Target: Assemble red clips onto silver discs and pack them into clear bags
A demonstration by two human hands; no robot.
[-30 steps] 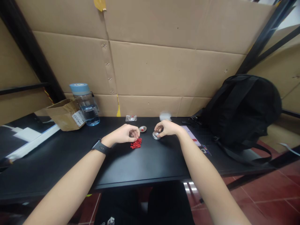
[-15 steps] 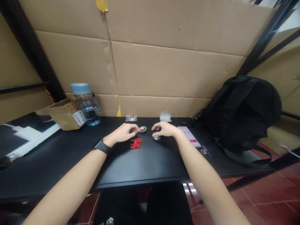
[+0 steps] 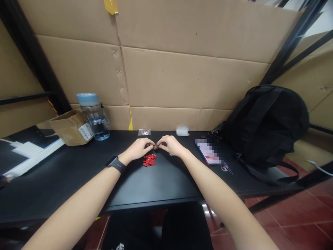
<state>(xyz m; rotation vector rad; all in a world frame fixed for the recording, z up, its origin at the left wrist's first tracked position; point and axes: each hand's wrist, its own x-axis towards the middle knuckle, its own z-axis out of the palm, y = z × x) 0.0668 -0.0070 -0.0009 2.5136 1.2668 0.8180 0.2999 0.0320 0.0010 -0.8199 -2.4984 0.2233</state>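
My left hand (image 3: 140,148), with a dark watch at its wrist, has its fingertips pinched on the left edge of a small round disc (image 3: 156,147) with red on it. The fingertips of my right hand (image 3: 171,145) close on the same disc from the right. It is tilted up between them and partly covered by the fingers. Just in front of my left hand lies a small heap of red cords (image 3: 149,160) on the black table. A shiny round piece (image 3: 171,154) is mostly hidden under my right hand.
Toward the back of the table (image 3: 166,187) lie a small clear packet (image 3: 144,132) and a white pad (image 3: 182,131). A water bottle (image 3: 95,119) and cardboard box (image 3: 71,128) stand at left. A phone (image 3: 206,152), keyring (image 3: 226,168) and black backpack (image 3: 270,125) are at right.
My right hand has moved left from the shiny round piece to the disc. The disc, lying flat before, is now tilted up between the fingertips of both hands.
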